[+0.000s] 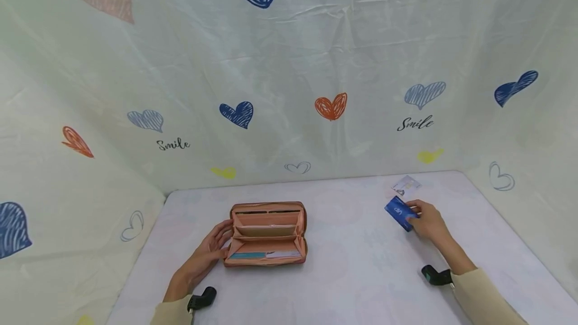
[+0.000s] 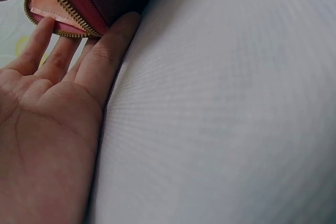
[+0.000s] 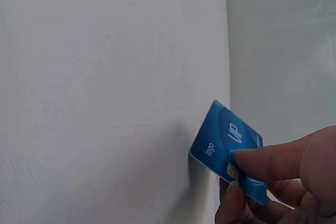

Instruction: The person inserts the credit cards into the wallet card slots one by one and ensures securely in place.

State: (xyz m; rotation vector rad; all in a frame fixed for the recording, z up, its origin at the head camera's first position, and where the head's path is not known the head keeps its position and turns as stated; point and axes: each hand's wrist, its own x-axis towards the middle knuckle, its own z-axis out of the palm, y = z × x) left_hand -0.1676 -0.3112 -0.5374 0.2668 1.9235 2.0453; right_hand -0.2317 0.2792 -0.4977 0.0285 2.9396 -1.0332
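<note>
A pink zip-around wallet (image 1: pixel 270 261) lies spread on the table, with cards and papers in its pockets. My left hand (image 1: pixel 208 252) is at its left side, the fingers extended and touching the edge. In the left wrist view the fingertips meet the wallet's brass zip (image 2: pixel 71 6). On the right, my right hand (image 1: pixel 428 222) pinches a blue VIP card (image 1: pixel 400 212) between thumb and fingers. The right wrist view shows the card's chip (image 3: pixel 232 172) by the thumb, with part of the card covered by it.
A pale card (image 1: pixel 406 185) lies on the table just beyond the blue one, near the back edge. The white table (image 1: pixel 347 265) is bordered by a sheet (image 1: pixel 289 64) printed with hearts. Each wrist carries a small black camera.
</note>
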